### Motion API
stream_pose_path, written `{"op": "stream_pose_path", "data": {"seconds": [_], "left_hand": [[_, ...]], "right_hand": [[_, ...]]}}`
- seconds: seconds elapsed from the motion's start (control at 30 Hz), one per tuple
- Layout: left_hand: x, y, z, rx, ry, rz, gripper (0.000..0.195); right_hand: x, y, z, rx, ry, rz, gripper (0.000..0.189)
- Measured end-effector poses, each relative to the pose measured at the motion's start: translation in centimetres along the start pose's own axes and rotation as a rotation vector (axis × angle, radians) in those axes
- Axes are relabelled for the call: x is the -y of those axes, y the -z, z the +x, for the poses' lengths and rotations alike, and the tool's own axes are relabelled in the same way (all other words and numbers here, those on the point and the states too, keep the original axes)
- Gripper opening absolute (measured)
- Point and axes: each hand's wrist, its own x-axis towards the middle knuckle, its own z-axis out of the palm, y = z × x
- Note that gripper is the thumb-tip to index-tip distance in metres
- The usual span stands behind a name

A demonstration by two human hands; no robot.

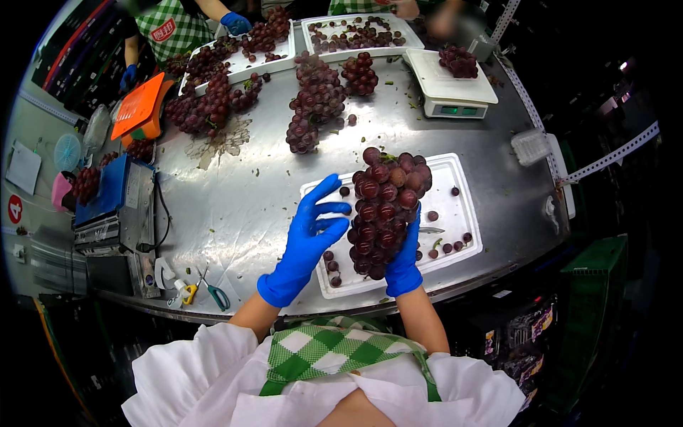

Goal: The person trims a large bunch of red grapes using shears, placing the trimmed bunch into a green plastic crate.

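Observation:
A large bunch of dark red grapes (385, 208) rests on my right hand (408, 261), which wears a blue glove and is mostly hidden behind the fruit. Just left of the bunch is my left hand (309, 235), also gloved in blue, its fingers spread and nothing held in them. Beneath both lies a white plastic tray (472, 219) with several loose grapes. A metal blade or tool (431, 230) shows partly in the tray, its other end hidden behind my right hand.
Grape bunches (317, 96) lie mid-table. Beyond are two white trays (368, 52) of grapes, a co-worker's gloved hand (236, 24) and a digital scale (453, 88) bearing a bunch. Scissors (217, 296), an orange scale (140, 107) and a blue-topped machine (109, 189) stand left; a green crate (595, 299) is right.

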Motion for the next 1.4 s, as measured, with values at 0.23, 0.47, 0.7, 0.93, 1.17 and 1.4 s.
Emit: {"op": "stream_pose_path", "data": {"seconds": [0.23, 0.47, 0.7, 0.93, 1.17, 1.4], "left_hand": [[2.1, -2.2, -0.7, -0.062, -0.055, 0.087, 0.096], [3.3, -2.4, 0.1, -0.201, 0.096, -0.398, 0.061], [4.5, -1.4, -1.5, -0.101, 0.306, -0.616, 0.064], [6.6, -0.2, -1.5, -0.069, 0.196, -0.669, 0.066], [5.6, -0.7, -1.4, -0.022, 0.268, -0.742, 0.060], [7.4, -1.6, -0.5, -0.145, 0.072, -0.497, 0.052]], "right_hand": [[0.2, -1.7, -0.9, -0.088, 0.100, -0.168, 0.053], [-1.4, -6.5, -1.7, -0.134, 0.450, -0.978, 0.058], [-1.8, -7.3, -1.5, -0.263, 0.703, -1.423, 0.042], [-1.9, -5.9, -1.5, -0.353, 0.596, -1.236, 0.036], [-2.6, -8.6, -2.8, -0.415, 0.924, -1.762, 0.041], [-3.0, -9.2, -3.5, -0.321, 0.838, -2.280, 0.034]]}}
